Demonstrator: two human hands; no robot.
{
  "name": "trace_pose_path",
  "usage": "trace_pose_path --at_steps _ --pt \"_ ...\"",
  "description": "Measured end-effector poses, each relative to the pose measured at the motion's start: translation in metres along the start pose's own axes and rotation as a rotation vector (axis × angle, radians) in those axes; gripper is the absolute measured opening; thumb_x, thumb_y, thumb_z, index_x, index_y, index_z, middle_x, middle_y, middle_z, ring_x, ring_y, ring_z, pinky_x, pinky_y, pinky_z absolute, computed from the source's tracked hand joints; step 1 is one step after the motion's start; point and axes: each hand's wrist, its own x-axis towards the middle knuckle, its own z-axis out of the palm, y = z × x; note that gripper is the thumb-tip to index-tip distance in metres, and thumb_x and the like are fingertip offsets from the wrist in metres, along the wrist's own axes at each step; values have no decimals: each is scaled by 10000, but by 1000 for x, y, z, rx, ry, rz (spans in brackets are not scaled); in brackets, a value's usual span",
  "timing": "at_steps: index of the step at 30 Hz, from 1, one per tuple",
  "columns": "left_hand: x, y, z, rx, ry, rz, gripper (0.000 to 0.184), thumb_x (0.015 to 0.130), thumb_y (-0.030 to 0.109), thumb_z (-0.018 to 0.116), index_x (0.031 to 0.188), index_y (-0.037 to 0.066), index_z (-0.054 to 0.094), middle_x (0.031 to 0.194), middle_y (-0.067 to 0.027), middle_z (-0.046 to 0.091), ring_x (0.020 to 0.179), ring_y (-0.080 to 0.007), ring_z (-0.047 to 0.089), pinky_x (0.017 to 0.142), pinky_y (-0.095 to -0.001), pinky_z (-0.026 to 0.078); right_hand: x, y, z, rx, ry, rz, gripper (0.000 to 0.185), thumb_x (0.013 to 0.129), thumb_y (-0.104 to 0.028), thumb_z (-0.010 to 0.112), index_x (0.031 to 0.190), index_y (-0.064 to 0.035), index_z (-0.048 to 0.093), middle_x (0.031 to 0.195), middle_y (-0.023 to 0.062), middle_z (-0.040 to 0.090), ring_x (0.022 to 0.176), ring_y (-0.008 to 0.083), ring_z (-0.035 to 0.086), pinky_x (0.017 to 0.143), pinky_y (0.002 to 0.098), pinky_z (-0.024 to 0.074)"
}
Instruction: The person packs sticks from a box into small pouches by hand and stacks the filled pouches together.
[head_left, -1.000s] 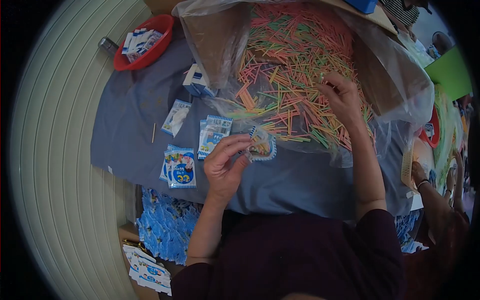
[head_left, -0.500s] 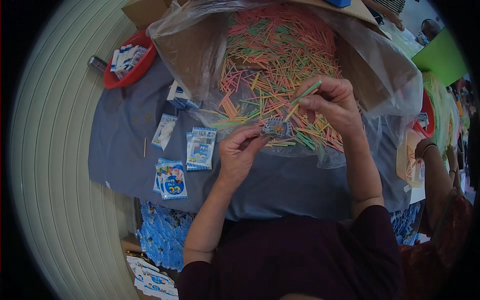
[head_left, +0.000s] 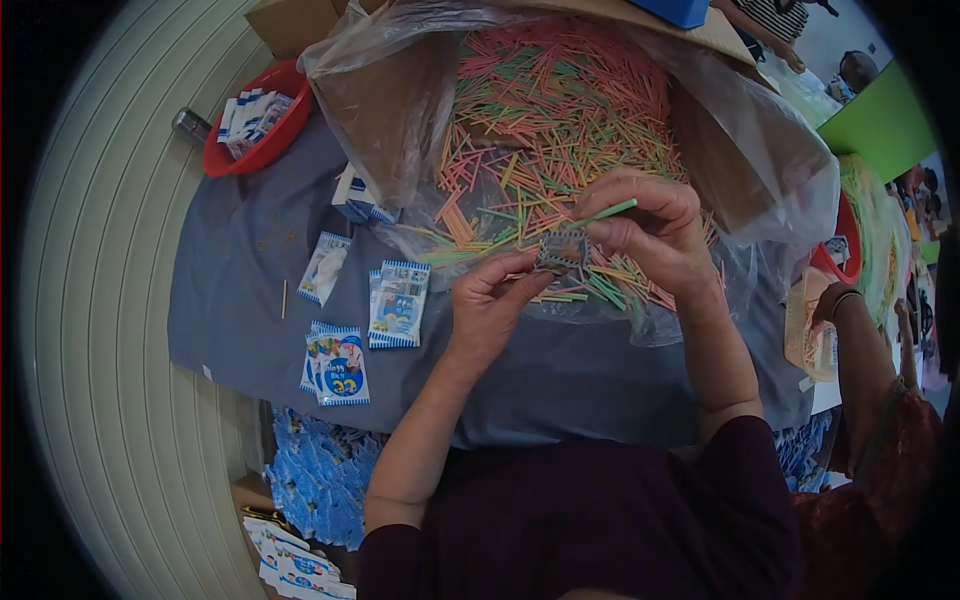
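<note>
My left hand (head_left: 492, 302) pinches the edge of a small printed packet (head_left: 565, 252), whose clear part faces up. Close above the packet, my right hand (head_left: 645, 225) grips a green stick (head_left: 612, 212) between thumb and fingers; other sticks in that hand may be hidden. Behind and below both hands spreads a big heap of pink, green and yellow sticks (head_left: 560, 110), spilling from a plastic-lined cardboard box. To the left of my left hand, blue and white packets (head_left: 400, 305) lie on the grey cloth, with more packets (head_left: 343, 367) nearer me.
A red basin (head_left: 262, 150) of packets stands at the back left beside a metal bottle (head_left: 190, 124). Clear plastic lining (head_left: 780, 150) hangs around the box. On the right, another person's arm (head_left: 862, 345) reaches into a pale basket (head_left: 800, 335). Blue wrappers (head_left: 315, 470) fill a space below the table.
My right hand has come down and closer to the packet, with the green stick turned flatter. My left hand and the packet have shifted slightly right.
</note>
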Motion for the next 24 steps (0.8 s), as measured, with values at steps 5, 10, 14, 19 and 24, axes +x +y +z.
trace_pose_path --at_steps 5,10,14,19,24 --pt "1 3 -1 -58 1 45 246 850 -58 692 1092 -15 680 1084 -85 647 959 -144 651 832 -252 569 3 7 -21 -194 319 -13 41 886 10 646 917 11 671 822 -11 628 704 51 547 632 205 425" --pt "-5 7 -7 -27 -3 78 243 843 -68 692 1081 -23 678 1108 -94 637 970 -151 650 844 -259 571 -13 -12 0 -292 141 -89 104 783 16 707 881 2 675 908 65 646 861 141 605 717 283 465" --pt "-10 6 -4 91 -41 173 232 841 -67 694 1070 -29 675 1079 -86 636 969 -149 645 829 -254 559 -11 9 20 -712 -125 -141 168 824 -82 692 979 -17 693 1028 98 643 948 193 605 795 320 479" --pt "-26 5 -14 66 18 117 210 862 -57 677 1071 -30 674 1066 -76 635 966 -136 629 830 -246 538 -12 10 31 -255 -79 42 261 838 -134 694 1077 -29 689 1074 100 645 951 185 610 820 299 483" --pt "-32 6 -14 -39 23 119 204 886 -40 660 1089 -28 667 1076 -77 638 966 -129 619 821 -239 519 -12 21 33 -549 -227 -204 283 827 -86 702 1107 -47 690 1083 139 663 922 264 643 793 361 511"
